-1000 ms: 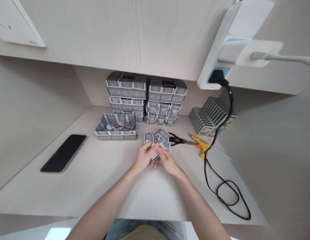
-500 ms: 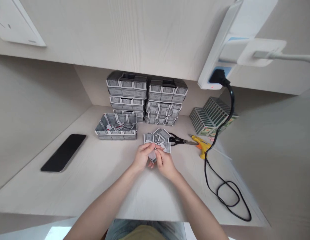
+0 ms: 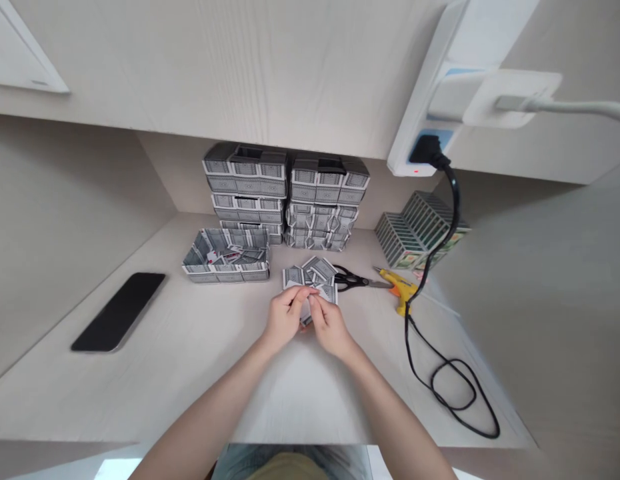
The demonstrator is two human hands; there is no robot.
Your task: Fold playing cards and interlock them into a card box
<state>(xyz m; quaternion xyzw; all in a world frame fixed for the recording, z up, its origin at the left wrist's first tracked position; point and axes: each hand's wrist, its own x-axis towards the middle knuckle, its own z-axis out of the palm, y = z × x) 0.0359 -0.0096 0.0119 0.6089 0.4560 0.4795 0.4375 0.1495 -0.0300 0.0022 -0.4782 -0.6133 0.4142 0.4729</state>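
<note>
Above the desk, my left hand (image 3: 284,317) and my right hand (image 3: 331,325) meet with thumbs and fingertips pinched around a playing card (image 3: 305,311). Most of that card is covered by my fingers, so I cannot tell whether it is folded. Just beyond my fingertips lies a loose pile of grey-backed playing cards (image 3: 317,270). Black-handled scissors (image 3: 357,281) touch or lie close to the pile's right side. To the left stands an open box (image 3: 227,275) built from cards, with card pieces inside.
Stacked card-built boxes (image 3: 247,180) line the back, with another stack (image 3: 330,187) beside them. On the right are a yellow glue gun (image 3: 401,288), its black cord (image 3: 453,363) and striped packs (image 3: 415,230). A phone (image 3: 120,312) lies left. A power strip (image 3: 420,100) hangs overhead.
My fingertips have shifted slightly on the card, and less of its face shows. The whole view has drifted a little; the other objects stay in place.
</note>
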